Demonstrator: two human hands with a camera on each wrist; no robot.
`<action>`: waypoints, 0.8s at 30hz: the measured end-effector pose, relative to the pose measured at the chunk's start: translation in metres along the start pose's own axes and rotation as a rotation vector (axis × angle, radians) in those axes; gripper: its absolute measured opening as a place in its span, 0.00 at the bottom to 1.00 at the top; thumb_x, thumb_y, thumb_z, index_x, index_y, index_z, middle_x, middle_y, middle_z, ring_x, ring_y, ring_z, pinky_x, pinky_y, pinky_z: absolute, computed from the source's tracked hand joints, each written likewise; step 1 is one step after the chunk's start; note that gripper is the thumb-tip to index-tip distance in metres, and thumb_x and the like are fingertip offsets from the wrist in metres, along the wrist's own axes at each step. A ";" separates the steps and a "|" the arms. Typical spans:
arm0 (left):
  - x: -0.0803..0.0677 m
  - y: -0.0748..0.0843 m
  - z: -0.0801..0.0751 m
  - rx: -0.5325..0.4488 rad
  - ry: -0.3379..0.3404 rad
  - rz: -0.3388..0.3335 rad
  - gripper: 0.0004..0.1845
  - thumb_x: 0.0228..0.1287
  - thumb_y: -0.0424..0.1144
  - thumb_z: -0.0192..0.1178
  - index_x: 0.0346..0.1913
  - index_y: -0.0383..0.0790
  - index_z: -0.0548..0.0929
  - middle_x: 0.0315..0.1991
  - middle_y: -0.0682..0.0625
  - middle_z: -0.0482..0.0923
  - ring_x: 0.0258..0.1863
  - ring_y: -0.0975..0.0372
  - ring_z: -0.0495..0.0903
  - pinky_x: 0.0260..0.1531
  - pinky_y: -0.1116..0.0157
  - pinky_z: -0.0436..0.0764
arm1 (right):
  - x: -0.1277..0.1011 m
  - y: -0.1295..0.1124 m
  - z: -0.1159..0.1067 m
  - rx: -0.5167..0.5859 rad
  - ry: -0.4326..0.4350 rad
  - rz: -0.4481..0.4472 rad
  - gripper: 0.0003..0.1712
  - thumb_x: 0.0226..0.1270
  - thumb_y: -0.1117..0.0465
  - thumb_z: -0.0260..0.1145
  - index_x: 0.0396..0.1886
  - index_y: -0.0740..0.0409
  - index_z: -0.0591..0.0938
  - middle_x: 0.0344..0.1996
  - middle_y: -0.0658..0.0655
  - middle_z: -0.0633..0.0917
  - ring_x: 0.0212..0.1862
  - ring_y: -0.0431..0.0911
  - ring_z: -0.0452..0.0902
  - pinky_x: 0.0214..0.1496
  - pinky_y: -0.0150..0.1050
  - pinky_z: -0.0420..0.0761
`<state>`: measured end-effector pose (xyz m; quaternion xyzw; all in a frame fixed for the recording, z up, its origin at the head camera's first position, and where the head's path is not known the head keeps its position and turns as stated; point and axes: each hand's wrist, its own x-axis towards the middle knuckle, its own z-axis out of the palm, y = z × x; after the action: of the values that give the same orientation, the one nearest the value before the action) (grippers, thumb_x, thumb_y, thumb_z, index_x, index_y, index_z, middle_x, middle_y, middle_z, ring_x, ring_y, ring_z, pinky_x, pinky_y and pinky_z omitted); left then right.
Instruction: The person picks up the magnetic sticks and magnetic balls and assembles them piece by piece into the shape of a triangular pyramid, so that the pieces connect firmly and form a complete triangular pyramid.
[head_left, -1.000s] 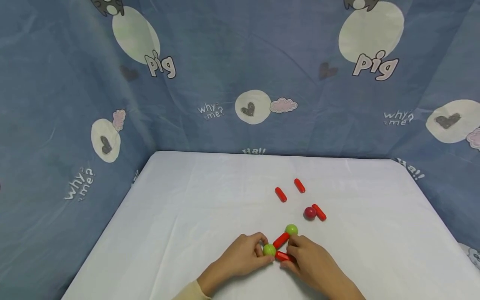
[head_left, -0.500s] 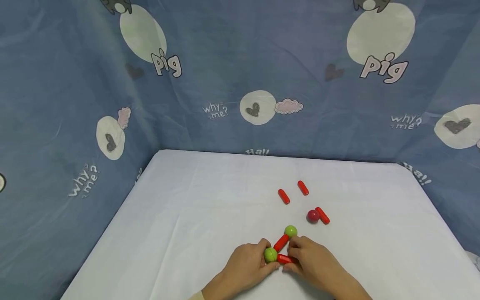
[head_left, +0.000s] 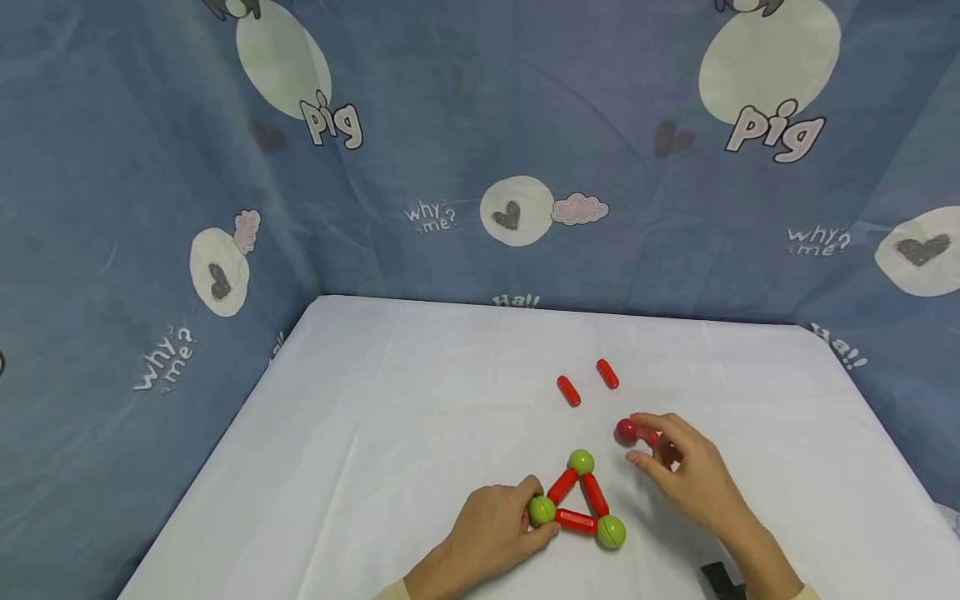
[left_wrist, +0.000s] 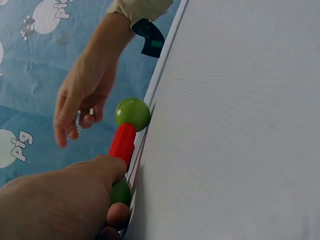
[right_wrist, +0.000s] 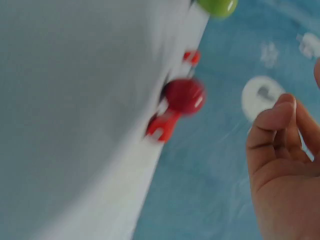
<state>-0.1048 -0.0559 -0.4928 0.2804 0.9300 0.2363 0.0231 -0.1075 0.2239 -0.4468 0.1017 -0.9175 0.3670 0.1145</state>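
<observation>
A flat triangle of three red rods and three green balls lies on the white table (head_left: 420, 433). My left hand (head_left: 527, 512) pinches the left green ball (head_left: 542, 510) between thumb and finger; the left wrist view shows a finger on that ball (left_wrist: 120, 192), with a red rod (left_wrist: 122, 142) leading to the bottom-right green ball (left_wrist: 132, 114). The top green ball (head_left: 581, 461) and the right one (head_left: 611, 531) are free. My right hand (head_left: 639, 438) hovers with loosely curled fingers by the red ball (head_left: 626, 430) and the red rod (head_left: 654, 437) beside it. In the right wrist view its fingers (right_wrist: 280, 150) stand apart from the red ball (right_wrist: 184, 95).
Two loose red rods (head_left: 568, 391) (head_left: 607, 374) lie farther back on the table. A blue printed curtain (head_left: 480, 125) walls the table at the back and on both sides. Bare cloth stretches to the left and far right.
My right hand let go of the triangle and moved up and right to the red ball. The third green ball and third rod now show. The left hand stayed put.
</observation>
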 end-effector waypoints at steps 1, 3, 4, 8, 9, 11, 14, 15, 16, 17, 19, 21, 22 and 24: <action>0.000 0.000 0.000 -0.004 -0.009 -0.006 0.16 0.62 0.57 0.69 0.40 0.50 0.80 0.15 0.66 0.65 0.15 0.75 0.63 0.20 0.77 0.64 | 0.000 0.006 -0.002 0.001 0.033 0.027 0.26 0.60 0.61 0.78 0.58 0.53 0.82 0.40 0.52 0.83 0.31 0.34 0.71 0.32 0.27 0.76; 0.000 0.000 0.000 -0.009 -0.016 -0.010 0.16 0.62 0.57 0.69 0.40 0.50 0.80 0.16 0.66 0.65 0.15 0.75 0.63 0.20 0.77 0.64 | 0.000 0.016 -0.005 0.015 0.061 0.080 0.27 0.61 0.63 0.77 0.60 0.56 0.81 0.40 0.54 0.84 0.31 0.34 0.72 0.33 0.26 0.76; -0.001 0.000 0.000 -0.010 -0.016 -0.009 0.16 0.63 0.57 0.69 0.40 0.50 0.80 0.16 0.66 0.65 0.15 0.75 0.63 0.20 0.77 0.64 | 0.000 0.020 -0.006 0.027 0.066 0.098 0.26 0.62 0.63 0.76 0.60 0.57 0.81 0.41 0.54 0.84 0.31 0.34 0.73 0.34 0.26 0.76; 0.000 0.000 0.000 -0.007 -0.016 -0.007 0.16 0.63 0.57 0.68 0.41 0.49 0.80 0.16 0.66 0.65 0.15 0.75 0.63 0.20 0.77 0.64 | 0.001 0.032 -0.008 0.047 0.073 0.160 0.26 0.65 0.61 0.75 0.62 0.58 0.80 0.42 0.56 0.84 0.32 0.34 0.74 0.38 0.23 0.76; -0.001 0.000 0.000 -0.005 -0.017 -0.007 0.17 0.63 0.57 0.68 0.41 0.49 0.80 0.16 0.66 0.65 0.15 0.74 0.63 0.20 0.77 0.64 | 0.001 0.034 -0.008 0.046 0.077 0.174 0.26 0.65 0.61 0.75 0.62 0.57 0.80 0.42 0.56 0.84 0.32 0.34 0.74 0.38 0.22 0.75; 0.000 0.000 0.000 -0.001 -0.017 -0.007 0.17 0.63 0.57 0.68 0.41 0.49 0.80 0.16 0.66 0.65 0.15 0.74 0.62 0.20 0.77 0.64 | 0.003 0.035 -0.010 0.041 0.082 0.204 0.26 0.66 0.58 0.74 0.62 0.57 0.80 0.43 0.56 0.84 0.33 0.33 0.73 0.40 0.20 0.74; 0.000 0.000 0.001 0.002 -0.017 -0.006 0.17 0.63 0.57 0.68 0.41 0.50 0.80 0.16 0.66 0.64 0.15 0.74 0.62 0.20 0.77 0.64 | 0.005 0.037 -0.011 0.039 0.077 0.247 0.27 0.66 0.56 0.74 0.63 0.56 0.80 0.45 0.57 0.85 0.35 0.31 0.73 0.42 0.17 0.73; 0.000 0.000 0.001 0.002 -0.016 -0.005 0.17 0.63 0.57 0.68 0.41 0.50 0.80 0.16 0.66 0.64 0.15 0.74 0.62 0.20 0.77 0.64 | 0.005 0.038 -0.011 0.043 0.076 0.256 0.27 0.66 0.56 0.74 0.63 0.56 0.80 0.45 0.57 0.85 0.35 0.31 0.73 0.42 0.17 0.73; 0.000 0.000 0.001 0.003 -0.015 -0.004 0.17 0.63 0.57 0.68 0.41 0.50 0.80 0.16 0.66 0.64 0.15 0.74 0.62 0.20 0.77 0.63 | 0.005 0.039 -0.011 0.044 0.070 0.269 0.27 0.66 0.56 0.74 0.63 0.57 0.80 0.46 0.58 0.85 0.36 0.30 0.73 0.43 0.16 0.73; 0.000 0.000 0.001 0.003 -0.014 -0.004 0.17 0.63 0.57 0.68 0.41 0.50 0.80 0.16 0.66 0.64 0.15 0.74 0.62 0.20 0.77 0.63 | 0.006 0.040 -0.011 0.041 0.061 0.282 0.28 0.67 0.55 0.74 0.64 0.57 0.79 0.47 0.58 0.85 0.37 0.30 0.73 0.43 0.17 0.74; 0.000 -0.001 0.001 0.004 -0.014 -0.003 0.17 0.63 0.57 0.68 0.41 0.50 0.80 0.15 0.66 0.64 0.15 0.74 0.62 0.20 0.77 0.63 | 0.007 0.044 -0.011 0.035 0.038 0.309 0.28 0.67 0.55 0.73 0.65 0.58 0.79 0.48 0.59 0.85 0.38 0.30 0.74 0.41 0.20 0.76; 0.000 -0.001 0.001 0.002 -0.012 -0.001 0.16 0.63 0.57 0.68 0.40 0.50 0.80 0.15 0.66 0.64 0.15 0.75 0.62 0.20 0.77 0.63 | 0.007 0.048 -0.010 0.011 0.007 0.337 0.29 0.68 0.53 0.73 0.64 0.59 0.79 0.47 0.59 0.86 0.39 0.33 0.75 0.40 0.23 0.76; 0.000 -0.001 0.002 0.001 -0.011 0.000 0.16 0.63 0.57 0.68 0.40 0.50 0.80 0.15 0.66 0.64 0.15 0.75 0.62 0.20 0.77 0.63 | 0.007 0.051 -0.009 -0.002 -0.009 0.350 0.29 0.68 0.52 0.73 0.64 0.60 0.80 0.46 0.58 0.86 0.39 0.35 0.76 0.39 0.25 0.77; 0.000 -0.001 0.002 -0.003 -0.008 0.005 0.16 0.63 0.57 0.68 0.40 0.50 0.80 0.15 0.67 0.64 0.15 0.75 0.62 0.19 0.77 0.63 | 0.007 0.055 -0.008 -0.030 -0.037 0.364 0.30 0.67 0.51 0.73 0.63 0.62 0.81 0.44 0.58 0.87 0.39 0.38 0.77 0.37 0.28 0.77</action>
<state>-0.1048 -0.0559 -0.4953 0.2836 0.9289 0.2365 0.0267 -0.1277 0.2678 -0.4748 -0.0611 -0.9280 0.3662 0.0306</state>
